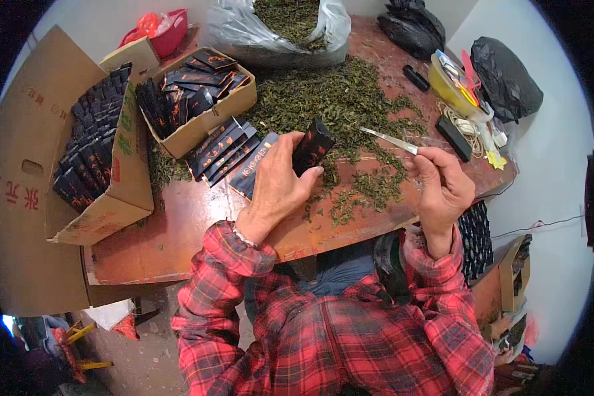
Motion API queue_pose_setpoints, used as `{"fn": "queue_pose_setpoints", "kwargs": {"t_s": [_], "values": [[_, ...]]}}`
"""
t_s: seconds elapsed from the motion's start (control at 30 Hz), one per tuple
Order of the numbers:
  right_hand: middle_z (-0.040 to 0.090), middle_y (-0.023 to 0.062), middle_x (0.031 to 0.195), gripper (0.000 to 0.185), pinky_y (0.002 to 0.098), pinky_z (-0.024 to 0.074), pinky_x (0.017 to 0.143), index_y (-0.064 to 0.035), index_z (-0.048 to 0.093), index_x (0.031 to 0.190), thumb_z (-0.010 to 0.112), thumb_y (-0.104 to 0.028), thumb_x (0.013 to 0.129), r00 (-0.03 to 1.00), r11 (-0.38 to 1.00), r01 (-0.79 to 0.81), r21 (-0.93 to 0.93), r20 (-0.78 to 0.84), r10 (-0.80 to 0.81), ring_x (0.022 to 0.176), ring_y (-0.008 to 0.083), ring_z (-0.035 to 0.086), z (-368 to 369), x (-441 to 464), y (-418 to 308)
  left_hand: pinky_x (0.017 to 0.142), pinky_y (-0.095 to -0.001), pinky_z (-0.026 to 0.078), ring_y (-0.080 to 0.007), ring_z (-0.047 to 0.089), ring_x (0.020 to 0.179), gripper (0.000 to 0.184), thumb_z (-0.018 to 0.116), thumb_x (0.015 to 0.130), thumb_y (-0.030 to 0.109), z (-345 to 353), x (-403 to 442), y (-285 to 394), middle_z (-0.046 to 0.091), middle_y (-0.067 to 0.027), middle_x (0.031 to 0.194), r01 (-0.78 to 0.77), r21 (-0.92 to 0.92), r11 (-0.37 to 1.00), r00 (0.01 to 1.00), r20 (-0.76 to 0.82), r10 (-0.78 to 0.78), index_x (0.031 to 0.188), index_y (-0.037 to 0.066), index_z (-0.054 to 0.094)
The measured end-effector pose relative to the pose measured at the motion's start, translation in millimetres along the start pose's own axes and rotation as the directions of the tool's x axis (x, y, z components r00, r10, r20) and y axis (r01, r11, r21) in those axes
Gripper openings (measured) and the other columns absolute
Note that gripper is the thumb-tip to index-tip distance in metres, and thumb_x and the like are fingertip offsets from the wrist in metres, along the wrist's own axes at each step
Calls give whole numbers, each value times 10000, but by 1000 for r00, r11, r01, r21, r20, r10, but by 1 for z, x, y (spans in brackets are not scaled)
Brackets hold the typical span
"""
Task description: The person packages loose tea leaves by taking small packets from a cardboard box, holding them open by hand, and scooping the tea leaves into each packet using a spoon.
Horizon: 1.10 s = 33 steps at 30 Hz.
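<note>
I'm watching the left hand (278,173) clasping a pouch (314,146), best kept steady, while the right hand (444,188) is pinching a slim tool (391,139), best kept level.

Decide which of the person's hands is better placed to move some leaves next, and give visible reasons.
Right, probably: the right hand holds a slim tool, its tip over the leaves, while the left hand is occupied with a packet.
</note>
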State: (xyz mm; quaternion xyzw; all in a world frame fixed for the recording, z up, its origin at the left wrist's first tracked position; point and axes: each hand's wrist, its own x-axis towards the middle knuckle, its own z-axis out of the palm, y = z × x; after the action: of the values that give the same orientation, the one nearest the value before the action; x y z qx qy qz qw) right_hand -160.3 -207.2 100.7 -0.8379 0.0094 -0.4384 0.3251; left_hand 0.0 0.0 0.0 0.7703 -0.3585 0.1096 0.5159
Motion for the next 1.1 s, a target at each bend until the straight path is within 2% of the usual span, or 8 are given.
{"fn": "queue_pose_setpoints", "kwargs": {"t_s": [0.1,0.3,0.4,0.63,0.9,1.1], "values": [[758,78,899,104,249,562,725,52,743,1089,717,60,989,999,999,37,-19,26,-37,799,122,711,0,2,-5,930,-471,560,-421,702,1087,633,892,802,198,0,0,0,707,-234,1158,-1,15,1000,1000,8,1,1319,-6,591],[724,84,855,121,256,537,701,58,732,1066,744,84,949,973,968,226,-104,76,-219,760,139,681,1,7,-4,926,-471,560,-428,698,1069,641,897,802,209,3,-1,-3,705,-230,1147,0,14,1000,1000,13,-1,1319,-8,588],[738,132,841,179,338,555,639,5,750,1035,779,77,874,952,934,304,-190,101,-289,713,277,724,1,12,-8,924,-472,561,-429,698,1068,644,902,801,213,4,-2,-6,706,-228,1142,-12,1,1000,1000,8,12,1318,-8,588],[765,162,876,229,361,592,660,25,746,1023,768,120,816,889,862,458,-218,119,-443,746,309,757,3,17,-11,922,-471,562,-433,700,1070,650,908,805,218,4,-2,-4,712,-237,1147,-13,30,999,1000,-4,13,1322,-9,586],[757,202,873,303,388,623,679,70,741,1008,710,180,728,829,801,560,-213,141,-542,783,352,777,6,19,-14,918,-467,570,-425,709,1059,655,911,801,201,5,-1,-4,715,-246,1139,-12,37,999,1000,-6,12,1325,-17,583],[758,214,898,356,403,632,690,84,738,1015,688,170,674,816,790,577,-206,173,-551,805,364,781,4,18,-13,916,-458,577,-422,715,1049,652,907,796,178,6,-1,-8,716,-244,1139,-37,28,999,999,-16,38,1325,-24,584]]}}
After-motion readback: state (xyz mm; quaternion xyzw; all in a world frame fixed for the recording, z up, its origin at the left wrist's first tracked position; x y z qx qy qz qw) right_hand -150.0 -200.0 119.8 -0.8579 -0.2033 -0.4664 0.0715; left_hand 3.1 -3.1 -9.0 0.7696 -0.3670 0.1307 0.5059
